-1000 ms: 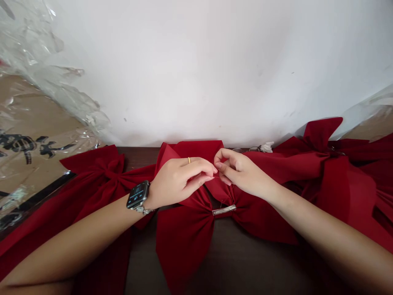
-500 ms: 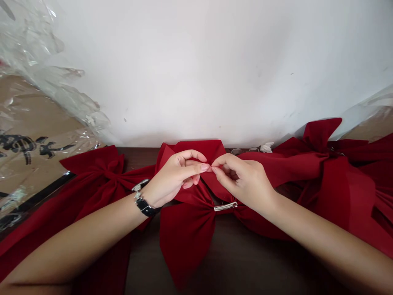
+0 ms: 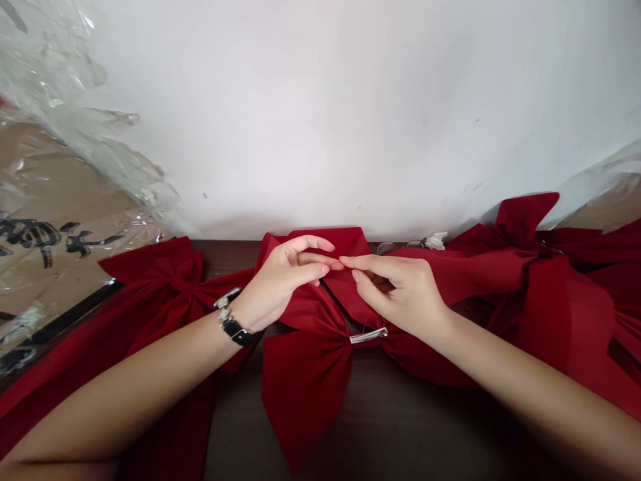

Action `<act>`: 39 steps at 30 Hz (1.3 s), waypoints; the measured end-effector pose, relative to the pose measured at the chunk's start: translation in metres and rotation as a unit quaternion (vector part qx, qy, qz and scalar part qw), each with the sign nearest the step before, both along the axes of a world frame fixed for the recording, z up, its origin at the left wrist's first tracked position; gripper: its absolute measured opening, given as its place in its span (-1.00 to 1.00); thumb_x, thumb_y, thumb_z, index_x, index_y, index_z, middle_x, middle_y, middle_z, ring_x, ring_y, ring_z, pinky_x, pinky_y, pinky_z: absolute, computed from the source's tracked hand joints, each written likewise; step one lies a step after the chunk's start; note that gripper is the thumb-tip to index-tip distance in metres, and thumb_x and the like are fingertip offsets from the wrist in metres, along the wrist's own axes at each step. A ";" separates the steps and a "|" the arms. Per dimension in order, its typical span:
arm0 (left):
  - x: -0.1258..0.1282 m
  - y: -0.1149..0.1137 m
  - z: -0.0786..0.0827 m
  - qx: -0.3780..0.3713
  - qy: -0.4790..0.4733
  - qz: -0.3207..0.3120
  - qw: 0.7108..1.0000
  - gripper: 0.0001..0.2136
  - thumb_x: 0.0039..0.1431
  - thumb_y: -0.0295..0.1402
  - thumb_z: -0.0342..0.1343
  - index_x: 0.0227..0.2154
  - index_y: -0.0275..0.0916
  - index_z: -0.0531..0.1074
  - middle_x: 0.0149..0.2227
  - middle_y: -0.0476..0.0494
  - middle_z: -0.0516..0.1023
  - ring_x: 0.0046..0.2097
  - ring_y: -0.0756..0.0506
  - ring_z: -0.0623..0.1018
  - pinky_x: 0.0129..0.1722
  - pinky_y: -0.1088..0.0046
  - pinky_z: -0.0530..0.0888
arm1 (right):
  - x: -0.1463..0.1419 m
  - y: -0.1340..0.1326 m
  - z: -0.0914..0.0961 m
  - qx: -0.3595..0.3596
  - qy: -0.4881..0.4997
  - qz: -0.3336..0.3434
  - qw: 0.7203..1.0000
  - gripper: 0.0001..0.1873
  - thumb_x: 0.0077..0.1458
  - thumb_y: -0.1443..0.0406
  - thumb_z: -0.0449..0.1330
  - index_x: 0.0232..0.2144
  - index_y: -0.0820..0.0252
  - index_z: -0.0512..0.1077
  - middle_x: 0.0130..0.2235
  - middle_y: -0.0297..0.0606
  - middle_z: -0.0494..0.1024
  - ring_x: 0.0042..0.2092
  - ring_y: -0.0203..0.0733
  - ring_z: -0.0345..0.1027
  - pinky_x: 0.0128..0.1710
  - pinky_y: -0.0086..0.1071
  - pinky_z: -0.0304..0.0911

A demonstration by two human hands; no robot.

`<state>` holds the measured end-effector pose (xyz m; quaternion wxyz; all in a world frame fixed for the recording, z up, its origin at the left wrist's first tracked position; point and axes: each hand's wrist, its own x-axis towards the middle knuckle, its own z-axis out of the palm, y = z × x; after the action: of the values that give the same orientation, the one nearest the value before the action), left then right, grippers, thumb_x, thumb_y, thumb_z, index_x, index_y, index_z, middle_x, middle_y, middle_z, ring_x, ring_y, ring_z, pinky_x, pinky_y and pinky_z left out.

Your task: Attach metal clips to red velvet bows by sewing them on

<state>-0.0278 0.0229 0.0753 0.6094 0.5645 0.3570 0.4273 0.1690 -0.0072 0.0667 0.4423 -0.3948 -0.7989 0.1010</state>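
My left hand (image 3: 288,270) is raised over the middle of the table, its thumb tip pressed to a finger and the index finger curved above. Whatever it pinches, if anything, is too small to make out. My right hand (image 3: 400,280) meets it from the right: its index fingertip touches the left fingertips, while the thumb stands a little apart. Beneath both hands lies a red fabric bow (image 3: 308,387) with long tails. A silver metal hair clip (image 3: 368,335) sits across its gathered centre. My hands partly cover the bow's upper cloth.
Another red bow (image 3: 175,280) lies at left, and more red bows (image 3: 545,294) are heaped at right. Glasses (image 3: 395,247) and a crumpled white scrap (image 3: 435,240) lie by the wall (image 3: 320,120). A plastic-wrapped cardboard box (image 3: 60,194) stands at left on the dark table (image 3: 390,427).
My right thumb and index finger, pinched together before, have parted, and the index finger now reaches out over the left fingertips. The bow and clip lie where they were.
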 end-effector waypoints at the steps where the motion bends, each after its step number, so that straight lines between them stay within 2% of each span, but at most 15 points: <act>1: -0.001 0.001 -0.001 0.004 -0.003 -0.003 1.000 -0.75 -0.01 -0.51 0.27 -0.21 -0.27 0.47 -0.33 -0.11 0.63 -0.25 0.00 0.59 -0.36 0.58 0.44 | 0.000 0.000 -0.001 -0.009 0.007 0.000 1.000 -0.73 0.17 0.34 0.10 -0.16 0.15 0.57 -0.22 -0.24 0.66 -0.50 -0.31 0.42 -0.50 -0.41 0.35; 6: -0.001 0.001 -0.004 -0.013 -0.025 -0.036 0.999 -0.73 0.01 -0.45 0.32 -0.19 -0.25 0.48 -0.31 -0.06 0.63 -0.22 0.04 0.58 -0.17 0.56 0.46 | 0.001 0.002 -0.004 -0.007 0.035 -0.002 0.999 -0.81 0.16 0.30 0.16 -0.25 0.15 0.58 -0.32 -0.26 0.66 -0.49 -0.31 0.41 -0.50 -0.41 0.33; 11: 0.001 -0.002 -0.005 -0.059 -0.033 -0.042 0.997 -0.73 0.00 -0.41 0.34 -0.21 -0.26 0.47 -0.37 -0.03 0.62 -0.33 0.07 0.56 -0.25 0.55 0.48 | 0.000 0.001 -0.001 -0.026 0.024 0.004 0.999 -0.82 0.19 0.24 0.16 -0.33 0.10 0.57 -0.32 -0.26 0.64 -0.48 -0.31 0.39 -0.50 -0.40 0.29; 16: 0.003 -0.003 -0.003 -0.101 -0.047 -0.037 0.993 -0.74 -0.01 -0.42 0.35 -0.25 -0.28 0.46 -0.40 -0.04 0.62 -0.36 0.06 0.57 -0.30 0.56 0.49 | 0.000 -0.002 0.002 -0.039 0.035 0.017 0.998 -0.83 0.18 0.28 0.15 -0.36 0.09 0.56 -0.35 -0.25 0.63 -0.46 -0.27 0.41 -0.47 -0.37 0.30; 19: 0.004 -0.004 0.000 -0.125 -0.054 -0.040 0.990 -0.74 -0.02 -0.43 0.35 -0.25 -0.30 0.46 -0.40 -0.06 0.62 -0.34 0.04 0.59 -0.34 0.59 0.50 | 0.000 -0.001 0.000 0.016 0.011 0.008 1.000 -0.84 0.17 0.31 0.16 -0.37 0.08 0.56 -0.36 -0.29 0.64 -0.48 -0.30 0.42 -0.49 -0.41 0.32; 24: 0.003 -0.007 0.004 -0.148 -0.066 -0.036 0.986 -0.73 0.00 -0.45 0.33 -0.21 -0.29 0.47 -0.39 -0.06 0.62 -0.33 0.04 0.59 -0.37 0.60 0.51 | 0.000 0.003 -0.003 0.182 0.011 0.028 0.983 -0.86 0.12 0.43 0.20 -0.34 0.15 0.55 -0.42 -0.32 0.65 -0.47 -0.34 0.48 -0.46 -0.51 0.38; 27: 0.002 -0.008 0.004 -0.140 -0.075 -0.028 0.987 -0.71 0.00 -0.44 0.34 -0.18 -0.27 0.48 -0.36 -0.05 0.62 -0.33 0.05 0.58 -0.34 0.60 0.52 | 0.000 0.006 -0.005 0.200 0.005 0.035 0.979 -0.83 0.11 0.46 0.20 -0.27 0.19 0.55 -0.42 -0.28 0.64 -0.47 -0.34 0.48 -0.46 -0.52 0.39; 33: 0.004 -0.008 0.001 -0.115 -0.080 -0.012 0.990 -0.66 -0.07 -0.46 0.38 -0.19 -0.27 0.48 -0.39 -0.03 0.62 -0.36 0.06 0.57 -0.33 0.58 0.50 | 0.002 0.006 -0.004 0.134 0.046 0.076 0.987 -0.79 0.11 0.47 0.16 -0.23 0.25 0.55 -0.42 -0.24 0.62 -0.56 -0.41 0.30 -0.57 -0.52 0.26; 36: 0.003 -0.008 0.002 -0.101 -0.060 -0.009 0.993 -0.66 -0.06 -0.45 0.38 -0.19 -0.28 0.47 -0.38 -0.02 0.61 -0.39 0.07 0.56 -0.35 0.58 0.49 | 0.002 0.006 -0.003 0.043 0.077 0.083 0.993 -0.81 0.13 0.43 0.16 -0.24 0.26 0.55 -0.44 -0.28 0.58 -0.58 -0.43 0.21 -0.60 -0.53 0.18; 39: 0.003 -0.008 0.003 -0.068 -0.032 -0.007 0.997 -0.68 -0.04 -0.44 0.36 -0.19 -0.27 0.45 -0.37 -0.02 0.61 -0.36 0.06 0.57 -0.35 0.59 0.49 | 0.002 0.005 -0.003 -0.066 0.120 0.079 0.987 -0.85 0.12 0.36 0.18 -0.27 0.27 0.54 -0.54 -0.38 0.44 -0.58 -0.43 0.15 -0.61 -0.52 0.12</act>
<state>-0.0247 0.0147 0.0783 0.6603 0.5101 0.3615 0.4160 0.1707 -0.0019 0.0641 0.4987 -0.3435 -0.7603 0.2350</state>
